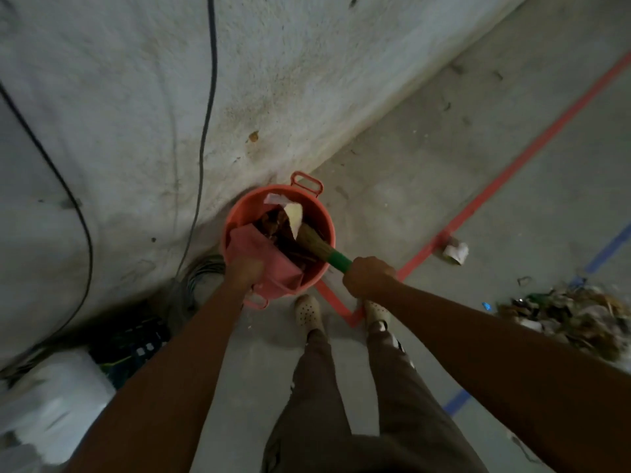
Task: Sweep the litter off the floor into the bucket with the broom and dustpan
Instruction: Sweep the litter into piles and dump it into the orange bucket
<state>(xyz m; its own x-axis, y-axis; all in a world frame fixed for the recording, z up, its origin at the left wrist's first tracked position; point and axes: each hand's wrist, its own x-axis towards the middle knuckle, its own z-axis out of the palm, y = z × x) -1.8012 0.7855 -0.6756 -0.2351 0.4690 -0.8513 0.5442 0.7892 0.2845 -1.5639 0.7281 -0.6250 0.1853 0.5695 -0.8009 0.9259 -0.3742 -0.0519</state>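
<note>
Salmon-orange bucket point(328, 218) sits on the concrete floor point(478, 138) mid-scene, at the foot of a stained grey wall point(119, 97), with loop handles on its far and near rim. Left hand point(244, 268) grips the near end of a pink dustpan point(269, 264), fingers curled round it. The picture is blurry there, so the exact hold is unclear. Dustpan is tilted over the bucket's left-near rim, its mouth pointing into the bucket. Right hand point(370, 276) is clenched in a fist round the green handle of the broom point(309, 240). The straw bristles are down inside the bucket, next to the dustpan's mouth.

Inside the bucket: brown leafy litter point(273, 221) and a pale scrap point(295, 215) at the far side. More litter is in a heap point(573, 315) on the floor at the right edge, well apart from the bucket. A crumpled paper point(456, 252) lies between heap and bucket, just beside a red tape line point(512, 172). Blue tape strips point(457, 401) are on the floor to the right.

Two feet in cream perforated clogs point(307, 312) stand just near of the bucket, the right one on the red tape corner. Black cables point(205, 131) run down the wall on the left. A dark crate point(129, 339) and a white blurred object point(51, 404) sit at near left.
</note>
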